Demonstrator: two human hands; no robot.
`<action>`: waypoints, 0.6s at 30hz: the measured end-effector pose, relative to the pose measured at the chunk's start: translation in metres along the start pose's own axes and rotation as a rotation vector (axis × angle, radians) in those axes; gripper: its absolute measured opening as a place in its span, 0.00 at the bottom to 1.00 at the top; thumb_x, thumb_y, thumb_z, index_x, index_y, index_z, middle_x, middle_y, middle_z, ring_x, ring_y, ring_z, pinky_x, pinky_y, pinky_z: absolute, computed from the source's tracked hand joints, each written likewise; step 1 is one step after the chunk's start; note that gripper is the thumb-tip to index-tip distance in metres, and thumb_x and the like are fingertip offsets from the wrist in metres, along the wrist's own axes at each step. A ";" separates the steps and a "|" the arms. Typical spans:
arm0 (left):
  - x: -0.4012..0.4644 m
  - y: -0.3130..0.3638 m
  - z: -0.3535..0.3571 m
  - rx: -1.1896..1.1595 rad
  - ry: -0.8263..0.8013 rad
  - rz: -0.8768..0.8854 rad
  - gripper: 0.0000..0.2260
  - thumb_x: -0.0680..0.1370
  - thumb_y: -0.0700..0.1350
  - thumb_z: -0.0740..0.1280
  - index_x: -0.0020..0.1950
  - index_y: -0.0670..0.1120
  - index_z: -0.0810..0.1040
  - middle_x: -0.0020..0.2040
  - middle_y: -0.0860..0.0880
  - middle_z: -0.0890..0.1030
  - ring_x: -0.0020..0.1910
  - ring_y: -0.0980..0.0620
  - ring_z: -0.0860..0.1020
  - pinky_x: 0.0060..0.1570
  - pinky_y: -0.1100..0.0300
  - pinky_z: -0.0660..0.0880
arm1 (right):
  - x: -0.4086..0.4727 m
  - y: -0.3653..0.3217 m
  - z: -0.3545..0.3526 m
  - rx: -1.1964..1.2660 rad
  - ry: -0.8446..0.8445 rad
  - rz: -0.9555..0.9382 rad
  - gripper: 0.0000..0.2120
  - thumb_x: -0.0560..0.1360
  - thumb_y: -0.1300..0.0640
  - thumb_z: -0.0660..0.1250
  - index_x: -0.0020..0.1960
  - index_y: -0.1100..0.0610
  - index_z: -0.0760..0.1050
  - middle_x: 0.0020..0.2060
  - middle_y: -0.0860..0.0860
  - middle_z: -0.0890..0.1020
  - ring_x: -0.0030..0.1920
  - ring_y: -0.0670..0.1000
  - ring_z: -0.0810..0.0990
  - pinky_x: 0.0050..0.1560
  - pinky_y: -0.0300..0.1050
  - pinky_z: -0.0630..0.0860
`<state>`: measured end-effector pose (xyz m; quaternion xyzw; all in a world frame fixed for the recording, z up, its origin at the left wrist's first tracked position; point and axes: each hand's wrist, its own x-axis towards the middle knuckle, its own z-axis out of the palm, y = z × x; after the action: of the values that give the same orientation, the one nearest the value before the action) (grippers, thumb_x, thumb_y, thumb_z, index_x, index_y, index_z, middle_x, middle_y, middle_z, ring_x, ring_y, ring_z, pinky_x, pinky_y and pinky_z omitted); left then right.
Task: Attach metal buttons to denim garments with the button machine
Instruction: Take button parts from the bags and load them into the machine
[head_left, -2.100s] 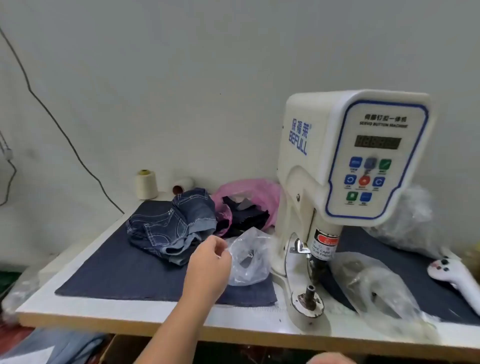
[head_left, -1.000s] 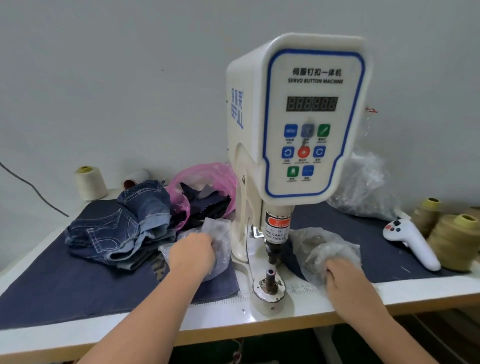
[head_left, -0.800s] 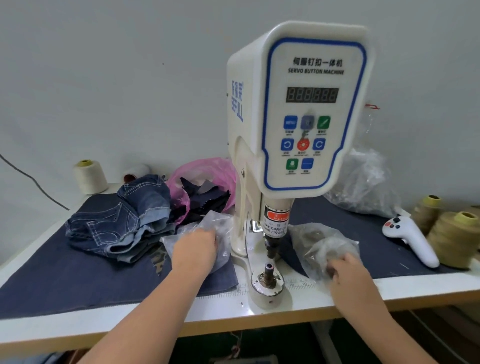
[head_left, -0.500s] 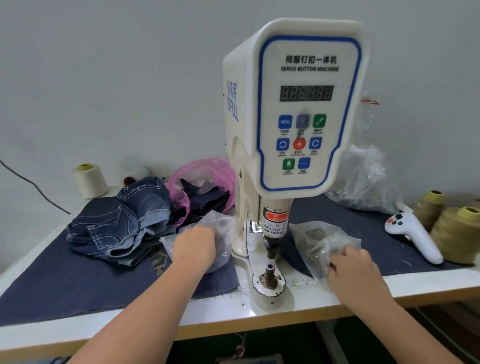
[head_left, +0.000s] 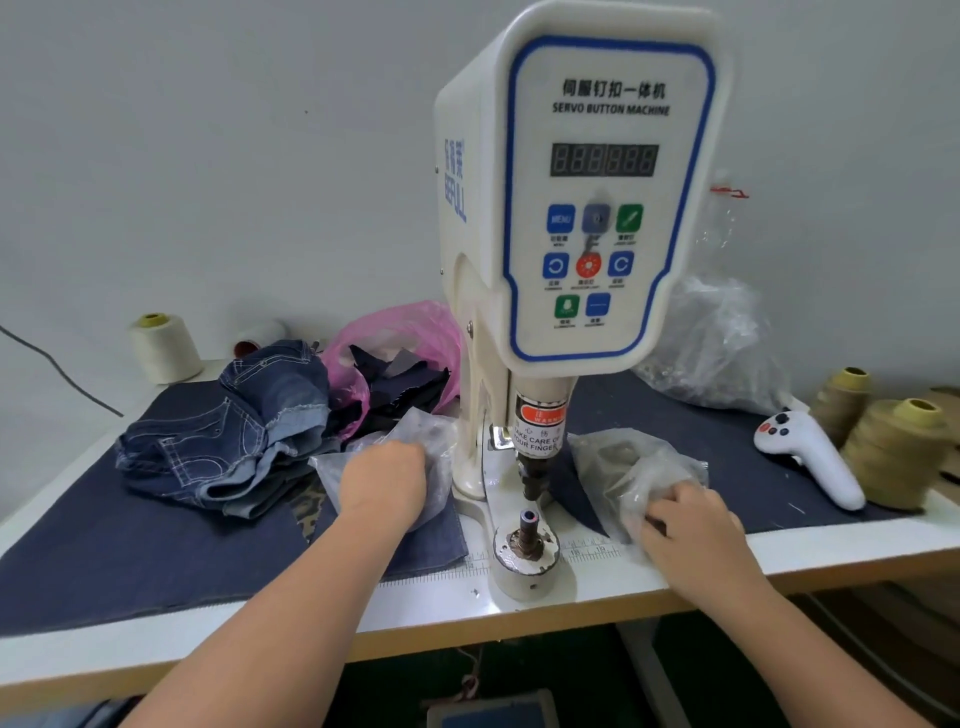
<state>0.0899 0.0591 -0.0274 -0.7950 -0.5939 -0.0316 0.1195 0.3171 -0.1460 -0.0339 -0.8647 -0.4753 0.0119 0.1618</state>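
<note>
The white servo button machine (head_left: 571, 218) stands mid-table, its lower die post (head_left: 528, 522) bare under the punch. A heap of denim garments (head_left: 228, 441) lies to its left. My left hand (head_left: 382, 480) reaches into a clear plastic bag (head_left: 431, 434) left of the machine's base; its fingertips are hidden in the plastic. My right hand (head_left: 693, 525) has its fingers curled into the crumpled edge of a second clear bag (head_left: 621, 462) right of the die. What the bags hold is not visible.
A pink bag of dark fabric scraps (head_left: 400, 353) sits behind the left bag. Thread cones stand at back left (head_left: 163, 348) and far right (head_left: 893, 452). A white handheld controller (head_left: 810, 457) and another clear bag (head_left: 717, 353) lie right. Dark denim cloth (head_left: 104, 545) covers the table.
The view swung right to face the machine. My left hand went into the left bag, my right hand came up to the right bag; both have barely shifted in the last half second.
</note>
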 end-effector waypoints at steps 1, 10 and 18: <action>0.001 0.000 0.000 -0.002 -0.002 0.003 0.10 0.76 0.50 0.63 0.51 0.54 0.83 0.50 0.53 0.83 0.52 0.51 0.82 0.37 0.53 0.60 | 0.001 -0.002 -0.003 0.021 -0.009 0.018 0.13 0.80 0.48 0.59 0.48 0.47 0.81 0.49 0.45 0.69 0.51 0.48 0.63 0.52 0.46 0.64; 0.003 -0.006 0.003 -0.149 -0.022 0.015 0.11 0.79 0.42 0.62 0.57 0.51 0.80 0.54 0.50 0.82 0.57 0.48 0.80 0.49 0.55 0.72 | 0.003 -0.006 -0.010 0.135 -0.063 0.112 0.13 0.76 0.54 0.64 0.34 0.43 0.72 0.45 0.40 0.71 0.48 0.50 0.71 0.46 0.45 0.68; -0.006 -0.006 0.004 -0.191 0.055 0.040 0.14 0.79 0.38 0.59 0.64 0.46 0.74 0.58 0.49 0.81 0.61 0.49 0.78 0.55 0.57 0.73 | 0.004 0.003 -0.004 0.246 -0.004 0.077 0.16 0.78 0.55 0.66 0.32 0.45 0.70 0.41 0.41 0.75 0.45 0.45 0.70 0.42 0.45 0.66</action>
<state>0.0824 0.0554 -0.0313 -0.8133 -0.5687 -0.1073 0.0600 0.3225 -0.1449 -0.0302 -0.8560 -0.4370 0.0779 0.2651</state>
